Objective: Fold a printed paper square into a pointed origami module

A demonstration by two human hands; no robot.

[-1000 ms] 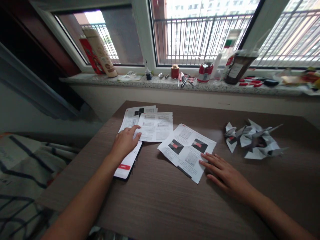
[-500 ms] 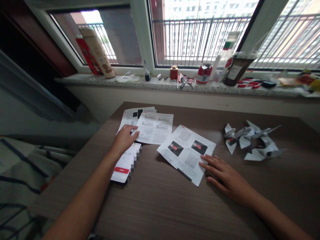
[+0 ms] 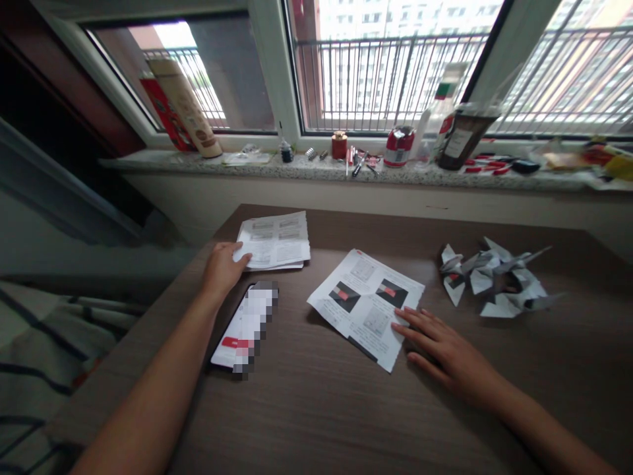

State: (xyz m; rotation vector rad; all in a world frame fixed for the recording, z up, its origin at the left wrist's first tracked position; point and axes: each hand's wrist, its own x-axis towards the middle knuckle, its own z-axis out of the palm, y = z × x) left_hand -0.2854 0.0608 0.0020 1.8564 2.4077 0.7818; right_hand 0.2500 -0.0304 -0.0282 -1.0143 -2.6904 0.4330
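My left hand [image 3: 221,270] rests at the near left edge of a small stack of printed sheets [image 3: 275,239] at the table's back left, thumb on the top sheet and fingers curled round the edge. A phone [image 3: 243,325] with a lit screen lies just below that hand. My right hand [image 3: 445,355] lies flat with fingers spread, its fingertips on the right edge of a single printed sheet [image 3: 364,305] with dark photos in the middle of the brown table [image 3: 316,402].
A pile of folded paper shapes [image 3: 496,278] lies at the table's right. The stone windowsill [image 3: 316,173] behind holds bottles, a red can [image 3: 397,146], a small jar, pens and a leaning tube [image 3: 180,105]. Striped bedding [image 3: 39,343] lies left of the table.
My left hand has slid the stack of sheets back and to the left, off the phone, squaring the sheets together. The phone now lies uncovered. My right hand has stayed on the single sheet.
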